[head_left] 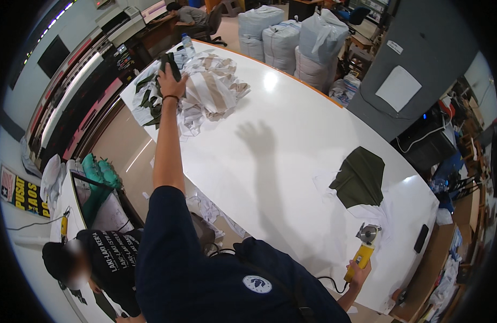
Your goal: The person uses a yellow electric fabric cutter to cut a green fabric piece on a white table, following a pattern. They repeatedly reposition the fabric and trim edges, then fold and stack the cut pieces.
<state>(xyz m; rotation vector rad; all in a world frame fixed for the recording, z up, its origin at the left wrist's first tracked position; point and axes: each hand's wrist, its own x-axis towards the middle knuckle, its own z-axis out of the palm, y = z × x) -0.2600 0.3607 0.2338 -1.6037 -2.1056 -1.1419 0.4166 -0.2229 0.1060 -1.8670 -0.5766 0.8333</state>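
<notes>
A: Yellow cutter [360, 259]; where, and which way?
B: In the right hand [360, 274], over the near right part of the white table [302, 167]; long axis slants forward and a little right; round blade head [368, 233] leads, handle end back toward the wearer; blade just beside white cloth [373, 213]; can't tell whether the tool touches the tabletop; dark green cloth [360, 175] lies beyond, its pointed corner facing away

A: Arms?
B: Left arm stretched far forward, nearly straight, dark band [171, 98] at wrist; right forearm low, near the lower edge, fingers wrapped round the cutter, grasping it; left hand [173, 85] palm down, fingers spread on a dark green bundle [172, 63]; can't tell if it grips

A: Counts?
B: 2 hands; 1 cutter; 1 heap of white and beige scraps [213, 89] beside the left hand; 1 bottle [188, 46] behind it; 1 flat black oblong [421, 238] near the right edge; 2 other people, 1 seated far off [192, 17], 1 at lower left [111, 258]
</notes>
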